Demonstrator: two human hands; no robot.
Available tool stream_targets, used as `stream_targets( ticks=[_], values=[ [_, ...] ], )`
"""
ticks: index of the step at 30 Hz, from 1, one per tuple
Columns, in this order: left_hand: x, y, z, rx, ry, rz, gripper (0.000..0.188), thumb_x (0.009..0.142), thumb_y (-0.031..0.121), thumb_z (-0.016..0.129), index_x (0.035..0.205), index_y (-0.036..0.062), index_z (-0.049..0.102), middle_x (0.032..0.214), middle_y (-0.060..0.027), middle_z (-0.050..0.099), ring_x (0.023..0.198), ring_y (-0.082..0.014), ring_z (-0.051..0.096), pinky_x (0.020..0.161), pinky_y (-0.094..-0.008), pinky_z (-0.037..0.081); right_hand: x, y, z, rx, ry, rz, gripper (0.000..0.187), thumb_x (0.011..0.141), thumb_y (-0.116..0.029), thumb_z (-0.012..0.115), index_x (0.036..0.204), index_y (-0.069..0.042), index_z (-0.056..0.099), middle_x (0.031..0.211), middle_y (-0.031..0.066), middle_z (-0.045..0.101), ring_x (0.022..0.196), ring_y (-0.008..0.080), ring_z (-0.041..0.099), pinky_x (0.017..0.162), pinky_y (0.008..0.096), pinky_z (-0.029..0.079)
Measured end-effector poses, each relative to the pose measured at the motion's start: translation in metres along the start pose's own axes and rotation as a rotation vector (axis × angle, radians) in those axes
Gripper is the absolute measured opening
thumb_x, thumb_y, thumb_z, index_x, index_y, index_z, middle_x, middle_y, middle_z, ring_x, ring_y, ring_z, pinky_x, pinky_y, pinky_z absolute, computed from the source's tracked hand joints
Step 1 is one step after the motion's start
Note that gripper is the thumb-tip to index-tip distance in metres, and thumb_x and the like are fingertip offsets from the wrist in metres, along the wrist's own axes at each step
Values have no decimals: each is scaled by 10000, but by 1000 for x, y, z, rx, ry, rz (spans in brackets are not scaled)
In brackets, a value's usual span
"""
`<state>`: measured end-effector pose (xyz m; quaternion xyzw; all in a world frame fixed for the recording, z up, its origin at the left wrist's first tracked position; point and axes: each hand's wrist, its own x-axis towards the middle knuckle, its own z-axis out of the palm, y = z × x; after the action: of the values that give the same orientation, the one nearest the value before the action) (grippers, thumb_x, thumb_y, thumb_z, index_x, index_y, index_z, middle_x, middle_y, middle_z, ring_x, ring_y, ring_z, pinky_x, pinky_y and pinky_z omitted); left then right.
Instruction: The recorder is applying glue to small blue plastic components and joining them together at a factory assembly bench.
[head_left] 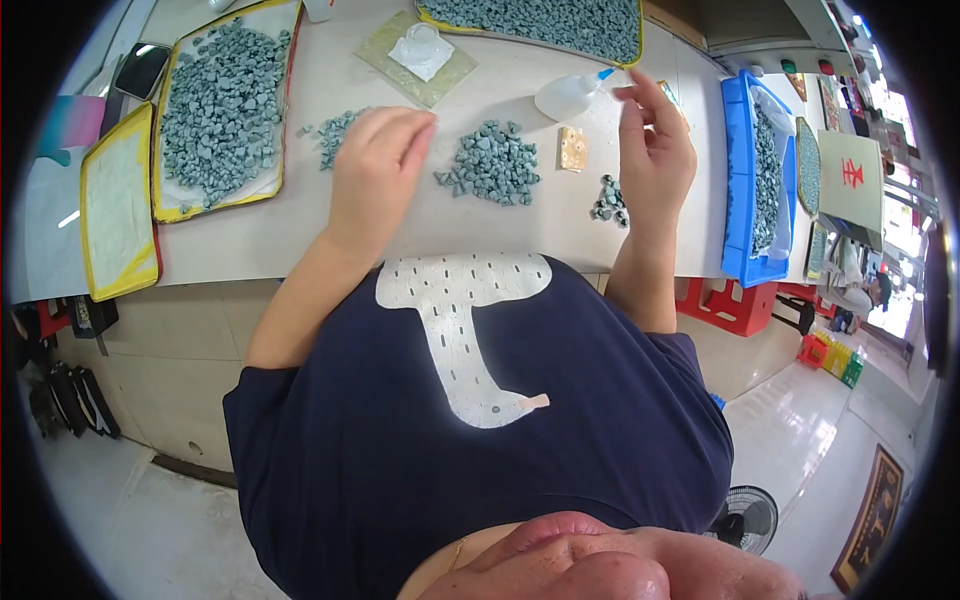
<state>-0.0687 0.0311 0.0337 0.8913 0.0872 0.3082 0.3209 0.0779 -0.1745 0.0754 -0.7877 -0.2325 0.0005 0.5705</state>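
Observation:
My left hand [378, 165] is raised over the table with its fingers and thumb pressed together; whatever they pinch is hidden. Behind its knuckles lies a small group of blue-green stone chips [338, 136]. A larger pile of the same chips [495, 165] sits between my two hands. My right hand [660, 140] hovers farther right, its fingers bent and apart, with nothing visible in it. Close to its fingertips, a translucent squeeze bottle [566, 97] with a blue tip lies on its side. Just left of my right wrist is a cluster of dark, shiny stones [609, 202].
A yellow-edged tray [157, 180] of chips stands at left, beside a phone [142, 70]. Another chip-filled tray [640, 30] lies at the back. A patterned tan piece [573, 149] and a plastic bag [440, 85] rest on the table. A blue bin [738, 180] stands right.

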Motion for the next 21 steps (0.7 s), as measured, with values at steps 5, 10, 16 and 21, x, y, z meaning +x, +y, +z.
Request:
stream_targets(
  ticks=[5,10,16,21],
  values=[
    [13,2,-25,240,24,-39,163,734,12,682,894,14,650,888,-98,591,817,-277,561,725,-373,464,12,-1,-5,-310,28,-32,379,845,6,588,1213,37,502,1014,124,627,832,132,581,692,225,465],
    [18,7,-28,352,-76,-74,186,723,24,688,906,23,652,904,-95,573,820,-286,540,729,-383,453,17,-10,3,-387,-36,67,398,877,-41,552,1248,40,436,1086,158,598,876,187,593,732,285,485],
    [18,9,-16,343,-135,-68,204,728,31,679,929,23,644,918,-92,574,844,-288,542,748,-388,454,31,-7,-14,-340,-142,272,396,892,-94,542,1244,49,430,1138,187,570,922,219,599,751,319,494],
    [31,37,-23,361,-75,-38,191,741,25,665,930,19,637,919,-98,570,852,-293,544,757,-392,456,31,-7,-37,-300,-318,32,445,872,-112,585,1274,5,431,1115,188,579,894,236,612,760,330,499]
  ],
)
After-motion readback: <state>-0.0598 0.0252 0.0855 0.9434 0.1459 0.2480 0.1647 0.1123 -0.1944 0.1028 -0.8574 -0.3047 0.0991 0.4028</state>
